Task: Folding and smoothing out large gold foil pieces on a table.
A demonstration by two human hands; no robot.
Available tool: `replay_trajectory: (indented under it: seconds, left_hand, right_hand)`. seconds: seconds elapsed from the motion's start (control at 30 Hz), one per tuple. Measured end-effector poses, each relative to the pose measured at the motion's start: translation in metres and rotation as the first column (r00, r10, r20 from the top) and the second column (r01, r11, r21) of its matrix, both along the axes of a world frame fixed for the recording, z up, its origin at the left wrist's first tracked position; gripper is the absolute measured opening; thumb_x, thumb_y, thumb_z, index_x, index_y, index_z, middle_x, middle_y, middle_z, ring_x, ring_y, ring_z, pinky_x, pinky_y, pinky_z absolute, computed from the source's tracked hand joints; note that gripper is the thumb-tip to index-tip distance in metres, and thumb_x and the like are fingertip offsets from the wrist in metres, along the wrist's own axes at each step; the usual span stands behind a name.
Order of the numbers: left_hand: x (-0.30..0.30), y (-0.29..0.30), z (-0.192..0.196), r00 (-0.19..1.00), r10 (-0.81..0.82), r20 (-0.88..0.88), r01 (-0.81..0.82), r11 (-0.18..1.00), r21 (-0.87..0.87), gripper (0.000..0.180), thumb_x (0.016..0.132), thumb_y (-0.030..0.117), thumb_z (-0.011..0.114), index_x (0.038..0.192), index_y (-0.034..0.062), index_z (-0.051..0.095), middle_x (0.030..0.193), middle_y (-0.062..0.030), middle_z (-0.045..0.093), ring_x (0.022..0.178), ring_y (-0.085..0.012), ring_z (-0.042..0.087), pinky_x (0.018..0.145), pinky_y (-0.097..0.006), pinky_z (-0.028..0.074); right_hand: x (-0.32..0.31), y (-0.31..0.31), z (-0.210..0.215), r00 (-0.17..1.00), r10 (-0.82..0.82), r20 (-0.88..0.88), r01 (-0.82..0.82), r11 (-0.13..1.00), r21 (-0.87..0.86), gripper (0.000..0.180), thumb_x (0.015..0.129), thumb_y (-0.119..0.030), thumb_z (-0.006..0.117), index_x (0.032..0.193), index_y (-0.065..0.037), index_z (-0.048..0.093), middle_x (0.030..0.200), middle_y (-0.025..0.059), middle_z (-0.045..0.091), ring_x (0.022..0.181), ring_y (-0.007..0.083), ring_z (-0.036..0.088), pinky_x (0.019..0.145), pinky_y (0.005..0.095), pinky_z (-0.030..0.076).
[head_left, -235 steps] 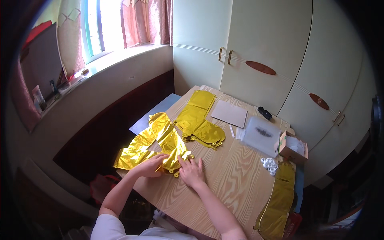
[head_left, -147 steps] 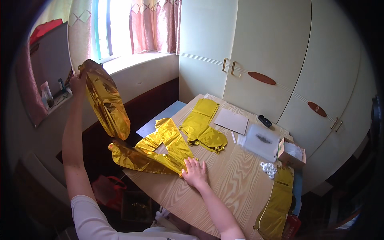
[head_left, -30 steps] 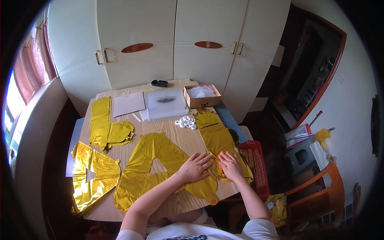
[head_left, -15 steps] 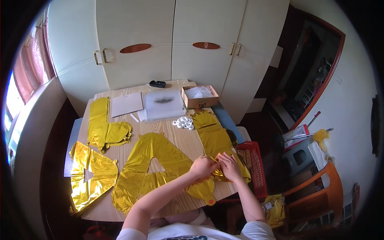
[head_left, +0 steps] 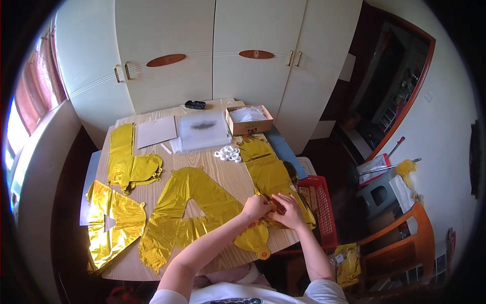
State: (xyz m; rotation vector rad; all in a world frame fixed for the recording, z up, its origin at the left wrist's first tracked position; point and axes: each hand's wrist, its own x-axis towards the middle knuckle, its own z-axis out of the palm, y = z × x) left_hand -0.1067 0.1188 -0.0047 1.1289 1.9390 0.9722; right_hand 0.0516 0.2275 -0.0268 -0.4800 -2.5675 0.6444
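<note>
Head view is showing both hands meeting at the right edge of the pale wooden counter (head_left: 223, 177). Half a second ago the left hand (head_left: 256, 206) was lying flatter on the foil; now it is curling in beside the right hand (head_left: 289, 210), and the two are pinching together on a fold of the long flat gold foil balloon strip (head_left: 268, 175) that is running along that right edge. Both hands are closing narrowly on the foil, fingertips almost touching each other. Judging from that shift, attention is moving off the big piece and onto a small spot of the strip.

Just left of the hands, the large gold foil balloon shaped like a pointed letter with a triangular hole (head_left: 190, 210) is lying flat, its lower right leg reaching under the left forearm. Further left, a crinkled gold foil balloon (head_left: 111, 223) is overhanging the near left corner, and another folded gold foil balloon (head_left: 129, 159) is lying behind it.

Room is tight on the right: the strip is draping over the counter edge, right above a red plastic crate (head_left: 319, 207) on the floor. Bare wood is showing between the large letter and a cluster of small white rings (head_left: 229, 153); a cardboard box (head_left: 249, 119) and clear plastic sleeve (head_left: 204, 129) are filling the far side.
</note>
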Motion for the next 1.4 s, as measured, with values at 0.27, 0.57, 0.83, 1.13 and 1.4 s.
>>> replay_trajectory:
  seconds: [0.27,0.57,0.83,1.13,1.4]
  left_hand:
    - [0.003,0.002,0.004,0.997,0.029,-0.071,-0.027,0.999,0.035,0.041,0.082,0.038,0.076,0.075,-0.0012,0.07,0.062,-0.0103,0.068,0.055,-0.0184,0.067,0.054,-0.032,0.055]
    - [0.002,0.0,0.004,1.0,0.015,-0.013,-0.014,0.998,0.058,0.045,0.085,0.043,0.073,0.076,-0.0016,0.07,0.063,-0.0097,0.068,0.056,-0.018,0.068,0.054,-0.032,0.054]
    - [-0.001,-0.005,0.002,0.95,-0.045,-0.309,0.045,0.999,-0.007,0.035,0.086,0.036,0.069,0.079,0.002,0.068,0.074,-0.0126,0.069,0.067,-0.0279,0.069,0.064,-0.039,0.056]
    - [-0.001,-0.005,-0.011,0.638,-0.034,-0.77,0.34,0.909,0.241,0.024,0.082,0.027,0.063,0.098,0.0098,0.068,0.115,-0.0101,0.061,0.115,-0.0289,0.055,0.104,-0.045,0.039]
    - [-0.016,0.012,-0.016,0.507,-0.214,-0.835,0.309,0.949,-0.056,0.084,0.078,0.072,0.058,0.133,0.0095,0.051,0.144,-0.0221,0.042,0.141,-0.0438,0.029,0.114,-0.057,0.023]
  right_hand:
    - [0.001,0.0,-0.004,0.989,-0.014,-0.147,0.01,1.0,-0.028,0.042,0.073,-0.033,0.083,0.1,-0.008,0.063,0.104,0.0046,0.069,0.11,0.0265,0.064,0.108,0.0513,0.033]
    - [-0.001,0.01,-0.017,0.979,-0.051,-0.197,-0.004,0.964,-0.265,0.019,0.079,-0.017,0.074,0.091,-0.008,0.064,0.085,0.006,0.069,0.085,0.0272,0.066,0.102,0.0513,0.039]
    - [-0.004,0.008,-0.018,0.96,-0.128,-0.247,0.076,0.975,-0.21,0.007,0.081,-0.008,0.069,0.085,-0.006,0.064,0.081,0.0085,0.068,0.08,0.0274,0.066,0.089,0.0404,0.047]
    - [0.002,0.026,-0.028,0.913,-0.315,-0.26,0.055,0.725,-0.686,0.005,0.094,-0.01,0.058,0.092,-0.006,0.057,0.079,-0.0034,0.054,0.072,0.005,0.049,0.066,0.0229,0.041]
    - [0.009,0.062,-0.021,0.808,-0.523,-0.271,0.139,0.617,-0.775,0.01,0.097,-0.018,0.056,0.094,-0.009,0.058,0.085,-0.0027,0.051,0.078,0.0067,0.044,0.07,0.0241,0.037]
